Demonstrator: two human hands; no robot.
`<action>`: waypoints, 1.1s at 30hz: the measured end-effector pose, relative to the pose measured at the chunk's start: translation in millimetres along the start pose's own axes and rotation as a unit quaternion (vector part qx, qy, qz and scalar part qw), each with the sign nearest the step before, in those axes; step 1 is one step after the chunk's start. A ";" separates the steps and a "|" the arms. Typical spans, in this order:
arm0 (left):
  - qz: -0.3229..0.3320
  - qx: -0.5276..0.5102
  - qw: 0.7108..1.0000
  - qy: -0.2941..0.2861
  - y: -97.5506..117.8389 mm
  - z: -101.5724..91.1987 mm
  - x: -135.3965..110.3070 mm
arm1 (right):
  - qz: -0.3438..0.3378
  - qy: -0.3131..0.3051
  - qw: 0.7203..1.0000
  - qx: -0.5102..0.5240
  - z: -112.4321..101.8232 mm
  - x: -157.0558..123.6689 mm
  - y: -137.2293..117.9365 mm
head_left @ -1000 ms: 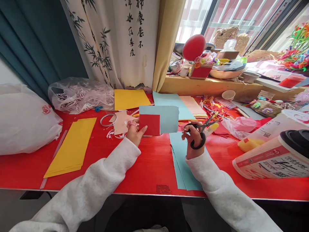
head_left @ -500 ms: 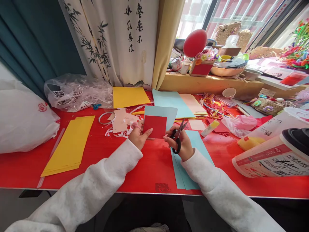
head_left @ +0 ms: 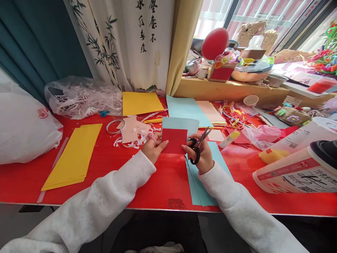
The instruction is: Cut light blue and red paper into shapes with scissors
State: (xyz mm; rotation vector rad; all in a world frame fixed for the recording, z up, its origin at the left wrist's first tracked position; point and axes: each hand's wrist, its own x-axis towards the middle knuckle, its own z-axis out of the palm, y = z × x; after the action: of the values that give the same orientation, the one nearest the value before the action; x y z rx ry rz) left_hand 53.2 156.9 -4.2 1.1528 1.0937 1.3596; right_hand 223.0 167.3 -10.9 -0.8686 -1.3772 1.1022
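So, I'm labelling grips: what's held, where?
Left hand: red rectangular paper and pale blue paper, left edges. Right hand: metal scissors, black handles; red paper, right edge.

Single head camera, worn on my own head, facing forward and down over the red table (head_left: 160, 189).
Lens looks from above and behind the table's near edge; my lap (head_left: 158, 228) shows at the bottom, and my grey sleeves (head_left: 113, 186) run in from lower left and lower right. My left hand (head_left: 153, 149) and right hand (head_left: 204, 160) fall near the centre, nearer than the printed curtain (head_left: 147, 66) beyond the table. Field is wide: white bag (head_left: 26, 126) at the left edge, lidded cup (head_left: 297, 172) close at the right edge, window (head_left: 263, 15) slanting at upper right.
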 end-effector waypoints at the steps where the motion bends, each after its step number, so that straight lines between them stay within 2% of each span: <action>1: -0.002 0.002 1.000 0.007 0.9 0.0 -0.2 | 0.001 0.000 1.000 -0.003 -0.3 -0.2 0.5; 9: -0.017 -0.021 1.000 0.008 2.6 0.6 0.0 | -0.033 0.000 0.999 0.008 -1.8 1.4 0.8; 18: -0.019 -0.040 0.999 0.007 1.7 0.3 0.7 | -0.004 -0.017 1.000 -0.004 -0.8 0.9 -0.9; 33: -0.017 -0.028 0.999 0.005 0.6 -2.0 1.4 | -0.011 -0.027 1.000 0.011 -1.8 1.3 -0.3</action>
State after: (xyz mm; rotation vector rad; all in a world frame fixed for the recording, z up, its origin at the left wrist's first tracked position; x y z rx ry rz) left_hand 51.1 158.1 -3.8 1.0836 1.0709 1.3623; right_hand 224.7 168.7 -10.3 -0.8112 -1.4144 1.1286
